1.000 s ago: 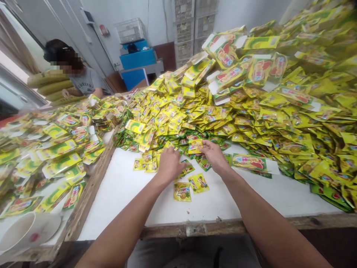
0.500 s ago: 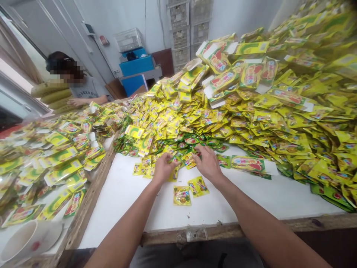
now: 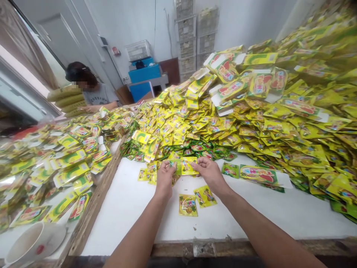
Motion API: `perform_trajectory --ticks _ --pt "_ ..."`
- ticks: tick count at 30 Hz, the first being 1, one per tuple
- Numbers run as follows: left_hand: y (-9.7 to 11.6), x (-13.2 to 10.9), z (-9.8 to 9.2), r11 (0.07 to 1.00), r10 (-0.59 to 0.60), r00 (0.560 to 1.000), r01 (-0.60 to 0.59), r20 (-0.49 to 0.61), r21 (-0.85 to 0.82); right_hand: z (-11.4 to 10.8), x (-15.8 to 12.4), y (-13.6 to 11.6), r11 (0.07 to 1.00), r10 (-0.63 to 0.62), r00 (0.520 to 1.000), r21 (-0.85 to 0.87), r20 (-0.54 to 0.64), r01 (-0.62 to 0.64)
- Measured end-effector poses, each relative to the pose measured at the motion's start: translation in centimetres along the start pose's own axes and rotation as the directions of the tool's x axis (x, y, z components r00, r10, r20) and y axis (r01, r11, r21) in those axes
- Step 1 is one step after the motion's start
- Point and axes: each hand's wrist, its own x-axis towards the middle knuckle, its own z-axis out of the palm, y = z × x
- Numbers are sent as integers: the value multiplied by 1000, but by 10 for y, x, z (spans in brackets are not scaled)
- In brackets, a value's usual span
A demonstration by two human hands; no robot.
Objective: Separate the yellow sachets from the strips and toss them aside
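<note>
My left hand (image 3: 165, 178) pinches a small green sachet (image 3: 176, 166) at the near edge of the sachet heap. Close beside it, my right hand (image 3: 211, 173) grips a yellow sachet (image 3: 187, 166) between thumb and fingers. The two sachets meet or overlap between my hands; which lies in front I cannot tell. Nearer to me, two yellow sachets, one squarely placed (image 3: 187, 205) and one turned (image 3: 205, 196), lie on the white tabletop (image 3: 131, 212). Several more yellow sachets (image 3: 143, 175) lie behind my left hand. A green sachet (image 3: 230, 170) rests to the right of my right hand.
A large heap of yellow sachets (image 3: 251, 130) rises behind and right, with printed cartons (image 3: 223, 69) on it. One carton (image 3: 258, 175) lies at its foot. Past a wooden divider (image 3: 96, 197) are more cartons (image 3: 71, 158) and a white cup (image 3: 28, 242). A person (image 3: 96, 95) sits far left.
My hands have closed on sachets and hold them up together, where the fingers were before reaching at the heap's edge. The camera view has shifted slightly, moving the scene right and down.
</note>
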Motion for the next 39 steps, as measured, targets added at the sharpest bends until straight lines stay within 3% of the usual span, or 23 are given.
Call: perform_trajectory --ticks 6,10,12,14,16,17,19,21,22,23,25,27,29,32,34,35,36,39 --pt "-4 -5 14 999 43 991 -45 126 8 4 -1 2 987 -136 990 -85 -28 134" --pt "7 3 23 998 41 982 -50 184 43 -1 -4 -5 995 -83 993 63 88 78" --pt "20 10 31 983 15 971 -57 238 172 -5 -3 -10 995 -26 991 100 131 13" --pt "41 20 43 923 -36 938 -102 346 371 -10 -2 -15 998 -31 997 59 65 27" --pt "69 34 62 810 -37 894 -235 446 538 -14 -2 -19 992 -118 992 -39 -52 116" --pt "85 43 74 726 17 888 -326 459 605 -15 -2 -19 983 -165 982 -100 -94 156" --pt "114 65 105 471 232 879 -477 418 742 -17 -3 -18 961 -216 967 -206 -135 186" --pt "138 92 141 166 439 822 -471 363 866 -17 -3 -13 949 -213 966 -268 -146 168" --pt "146 106 158 56 490 797 -432 352 900 -17 -2 -10 946 -197 969 -289 -151 148" --pt "150 120 175 -15 513 785 -397 348 918 -16 -1 -7 945 -183 968 -303 -170 126" --pt "149 146 203 -63 492 804 -349 333 935 -14 1 -1 945 -165 958 -317 -236 85" --pt "138 164 221 -60 444 838 -325 317 944 -11 1 2 943 -172 942 -324 -289 73" --pt "125 174 227 -60 414 853 -324 319 944 -9 -1 1 935 -220 936 -332 -275 123" --pt "114 174 215 -80 414 839 -353 353 932 -8 -4 -6 926 -287 937 -307 -200 218" --pt "114 166 194 -22 439 821 -397 365 918 -11 -6 -12 929 -288 940 -291 -181 228" --pt "116 160 180 63 455 818 -425 353 903 -14 -7 -15 933 -273 946 -288 -174 216" --pt "116 151 164 205 461 828 -450 320 869 -17 -8 -19 937 -253 953 -287 -167 199" --pt "109 116 105 649 379 907 -402 183 646 -26 -8 -29 948 -211 964 -275 -163 161"
